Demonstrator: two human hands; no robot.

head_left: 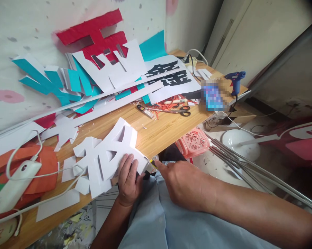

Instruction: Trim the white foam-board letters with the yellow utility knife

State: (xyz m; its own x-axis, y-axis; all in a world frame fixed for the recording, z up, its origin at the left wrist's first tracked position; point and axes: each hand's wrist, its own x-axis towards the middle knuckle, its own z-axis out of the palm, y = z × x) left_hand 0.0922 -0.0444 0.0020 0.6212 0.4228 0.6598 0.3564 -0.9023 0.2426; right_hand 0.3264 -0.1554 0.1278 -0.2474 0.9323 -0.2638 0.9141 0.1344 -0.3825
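A white three-dimensional cut-out character [95, 155], seemingly of card or foam board, lies at the table's front edge. My left hand [130, 178] grips its lower right part, fingers on top and thumb near the edge. In my right hand [180, 180] is a yellow-and-black craft knife [153, 163], its tip touching the character's right corner. The index finger is stretched along the knife, and most of the handle is hidden by the hand. White scraps [58, 204] lie left of and under the character.
Scissors [184, 111] and a blade box [145, 111] lie farther back. A blue glue gun [235, 82] stands at the right corner. Teal, red and white cut-outs [104, 38] lean on the wall. A power strip [18, 183] sits left. Below are a pink basket [194, 141] and metal rods [249, 166].
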